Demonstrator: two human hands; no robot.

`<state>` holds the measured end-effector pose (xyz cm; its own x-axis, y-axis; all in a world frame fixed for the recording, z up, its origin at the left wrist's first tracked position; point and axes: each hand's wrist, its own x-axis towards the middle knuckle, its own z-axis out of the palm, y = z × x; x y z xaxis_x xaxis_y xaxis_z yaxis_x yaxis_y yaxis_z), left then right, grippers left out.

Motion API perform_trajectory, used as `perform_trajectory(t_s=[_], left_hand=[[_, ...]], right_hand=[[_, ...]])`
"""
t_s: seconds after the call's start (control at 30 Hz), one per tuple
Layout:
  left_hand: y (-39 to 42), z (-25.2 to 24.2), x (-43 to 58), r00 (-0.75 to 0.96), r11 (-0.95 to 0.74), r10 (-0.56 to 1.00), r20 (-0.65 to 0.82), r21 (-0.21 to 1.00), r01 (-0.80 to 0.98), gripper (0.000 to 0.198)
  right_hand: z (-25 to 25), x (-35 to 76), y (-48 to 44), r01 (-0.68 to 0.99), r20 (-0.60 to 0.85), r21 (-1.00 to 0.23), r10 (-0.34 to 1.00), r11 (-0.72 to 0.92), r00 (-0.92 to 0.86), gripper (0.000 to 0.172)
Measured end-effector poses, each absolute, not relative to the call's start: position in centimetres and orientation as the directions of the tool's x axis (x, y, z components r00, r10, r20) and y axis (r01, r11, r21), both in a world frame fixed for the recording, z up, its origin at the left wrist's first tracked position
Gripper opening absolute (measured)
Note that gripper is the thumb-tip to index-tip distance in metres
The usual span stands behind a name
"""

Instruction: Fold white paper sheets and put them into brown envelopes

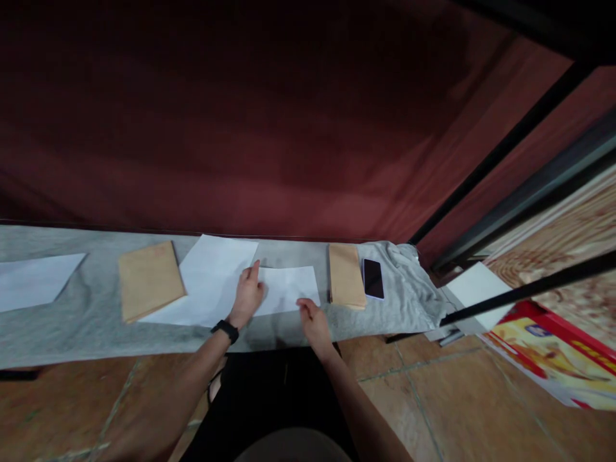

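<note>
A white sheet of paper (283, 292), apparently folded, lies on the grey cloth between my two hands. My left hand (248, 295), with a black band on the wrist, rests on its left end, fingers stretched forward. At the lower right edge, the thumb and forefinger of my right hand (315, 323) are closed on the sheet's border; the other fingers curl under. Larger white sheets (206, 276) lie flat just left of my left hand, partly beneath it. To the right of the folded sheet is a stack of brown envelopes (346, 276).
A phone (373, 279) lies beside the envelopes. Another brown envelope stack (150, 280) overlaps the white sheets, and more white paper (38, 280) is at far left. The grey cloth (101, 337) covers a narrow table against a dark red wall (269, 154). A colourful box (553, 353) stands at right.
</note>
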<state>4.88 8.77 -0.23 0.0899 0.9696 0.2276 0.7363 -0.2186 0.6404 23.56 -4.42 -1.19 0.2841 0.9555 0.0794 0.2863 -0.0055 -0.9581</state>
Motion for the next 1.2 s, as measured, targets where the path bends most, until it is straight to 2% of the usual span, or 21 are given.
perform_trajectory(t_s=[0.07, 0.17, 0.27, 0.37, 0.57, 0.77, 1.0, 1.2], left_hand=[[8.1, -0.9, 6.0, 0.144, -0.315, 0.932, 0.333, 0.549, 0.774, 0.063], [7.3, -2.3, 7.9, 0.332, -0.429, 0.901, 0.279, 0.460, 0.777, 0.055], [7.0, -3.7, 8.9, 0.438, -0.474, 0.880, 0.182, 0.379, 0.795, 0.057], [7.1, -4.4, 8.8, 0.451, -0.481, 0.877, 0.168, 0.311, 0.819, 0.059], [6.9, -4.2, 7.8, 0.382, -0.429, 0.902, 0.200, 0.326, 0.842, 0.062], [6.0, -4.3, 6.3, 0.253, -0.324, 0.941, 0.226, 0.374, 0.869, 0.072], [5.1, -4.1, 4.8, 0.212, -0.283, 0.951, 0.225, 0.357, 0.890, 0.074], [3.6, -3.9, 5.4, 0.094, -0.163, 0.981, 0.170, 0.460, 0.873, 0.068]], right_hand=[[-0.4, 23.4, -2.4, 0.532, 0.180, -0.846, 0.960, 0.041, 0.213, 0.039], [0.1, 22.7, 0.9, 0.732, 0.229, -0.674, 0.970, 0.096, 0.083, 0.046], [-0.7, 22.0, 3.3, 0.867, 0.172, -0.487, 0.985, 0.107, -0.025, 0.046], [-2.3, 22.0, 4.2, 0.917, 0.135, -0.386, 0.990, 0.099, -0.050, 0.048], [-3.9, 23.2, 3.7, 0.942, 0.174, -0.335, 0.984, 0.030, 0.031, 0.053], [-4.0, 23.3, 3.7, 0.937, 0.194, -0.348, 0.976, -0.023, 0.096, 0.057], [-4.1, 23.1, 3.6, 0.931, 0.195, -0.364, 0.974, -0.038, 0.116, 0.060], [-3.6, 23.2, 3.6, 0.936, 0.151, -0.349, 0.982, -0.053, 0.112, 0.060]])
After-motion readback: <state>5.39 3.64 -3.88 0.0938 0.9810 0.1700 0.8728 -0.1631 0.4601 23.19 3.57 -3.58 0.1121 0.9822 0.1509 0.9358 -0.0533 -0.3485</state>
